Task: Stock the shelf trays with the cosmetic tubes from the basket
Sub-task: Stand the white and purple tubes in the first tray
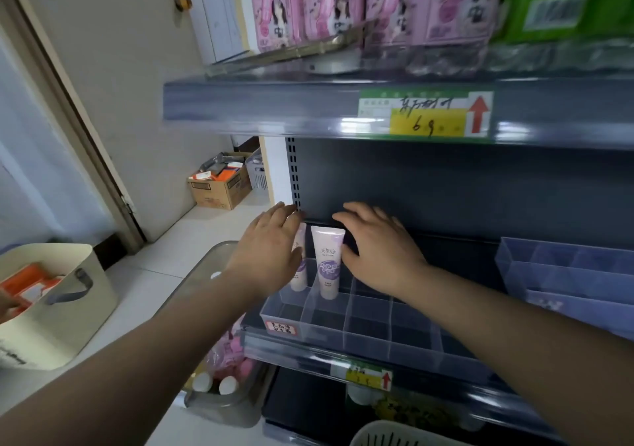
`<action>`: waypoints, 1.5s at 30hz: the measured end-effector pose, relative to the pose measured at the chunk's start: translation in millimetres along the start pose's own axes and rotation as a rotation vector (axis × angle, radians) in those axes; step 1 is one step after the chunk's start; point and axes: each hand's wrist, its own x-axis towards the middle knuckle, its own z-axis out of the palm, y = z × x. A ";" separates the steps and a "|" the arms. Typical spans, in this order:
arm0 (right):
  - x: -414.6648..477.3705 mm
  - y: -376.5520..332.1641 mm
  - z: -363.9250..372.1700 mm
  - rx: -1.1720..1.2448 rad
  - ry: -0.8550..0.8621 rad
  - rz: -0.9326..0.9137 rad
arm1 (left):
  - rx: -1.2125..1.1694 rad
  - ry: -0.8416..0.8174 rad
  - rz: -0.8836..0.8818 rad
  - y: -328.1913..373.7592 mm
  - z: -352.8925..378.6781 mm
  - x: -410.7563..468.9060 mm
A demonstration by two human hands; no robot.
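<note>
The left hand [271, 250] is flat, its fingers straight and slightly apart, covering part of the left cosmetic tube [299, 275]. I cannot tell whether it touches the tube. That tube stands upright, cap down, in the rear-left compartment of the clear divided tray [343, 330]. In the next compartment the second tube [327, 260] stands the same way, crimped end up. The right hand [380, 250] has loosely straight, spread fingers, with its thumb against that tube's right edge.
</note>
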 end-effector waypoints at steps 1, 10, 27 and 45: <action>-6.8 0.7 -4.7 -0.042 -0.022 -0.012 | 0.018 -0.006 0.001 5.7 -2.7 -5.1; -92.8 14.6 -32.1 -0.156 -0.156 -0.048 | 0.020 -0.022 0.022 80.9 -21.6 -55.7; -287.8 77.2 -38.6 -0.093 -0.270 0.152 | -0.108 -0.162 0.190 229.0 21.2 -156.0; -380.6 145.9 52.3 -0.113 -0.746 0.110 | -0.364 -0.691 0.108 313.1 127.8 -204.2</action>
